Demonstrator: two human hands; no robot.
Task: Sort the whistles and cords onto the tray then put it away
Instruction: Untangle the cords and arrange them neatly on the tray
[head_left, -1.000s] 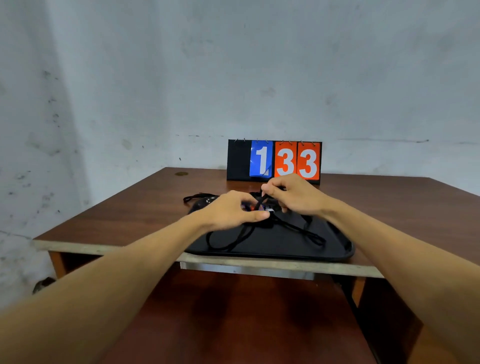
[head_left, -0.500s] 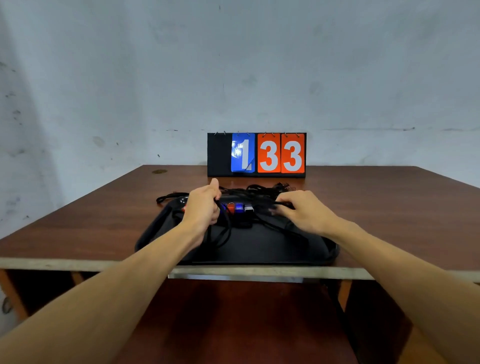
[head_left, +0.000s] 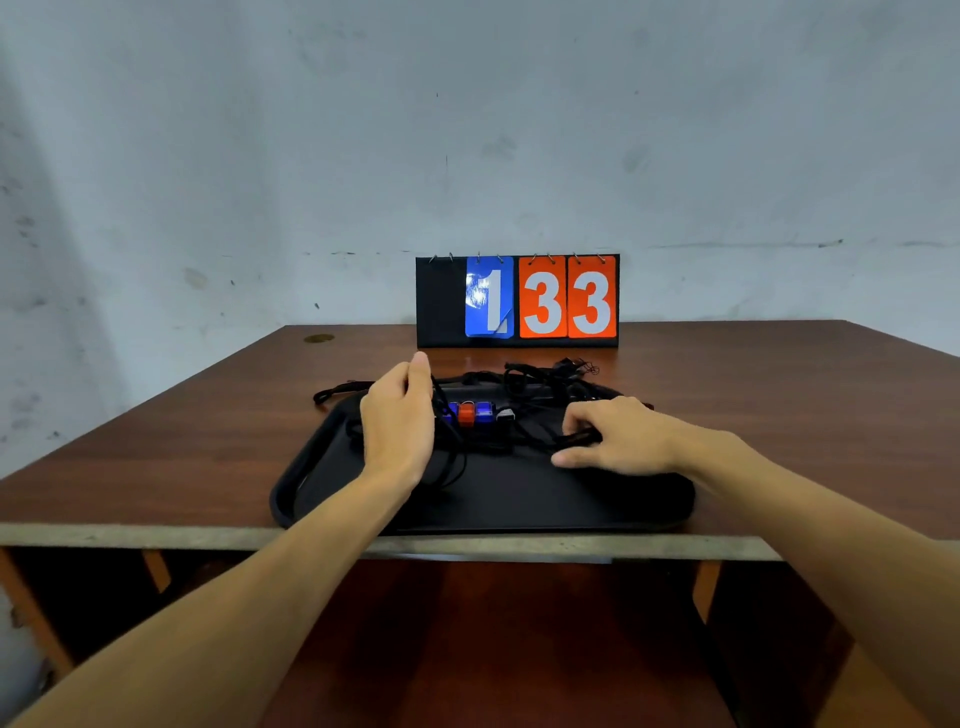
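Note:
A black tray (head_left: 498, 506) lies at the near edge of the brown table (head_left: 779, 415). A row of small whistles (head_left: 475, 413), blue, red, blue and grey, stands on its far half. Tangled black cords (head_left: 540, 382) run across the tray and over its back rim. My left hand (head_left: 397, 426) is over the tray's left part and pinches a black cord that hangs down from the fingers. My right hand (head_left: 618, 439) rests on the tray's right part, its fingers curled round a black cord end.
A flip scoreboard (head_left: 517, 301) reading 1, 33 stands behind the tray against the grey wall. A small brown spot (head_left: 318, 339) marks the table's far left. A cord loop (head_left: 337, 391) lies on the table left of the tray. Below the table edge is dark floor.
My hands have parted from the middle of the tray: left hand went left with a cord, right hand moved right and lower. The row of whistles now shows between them.

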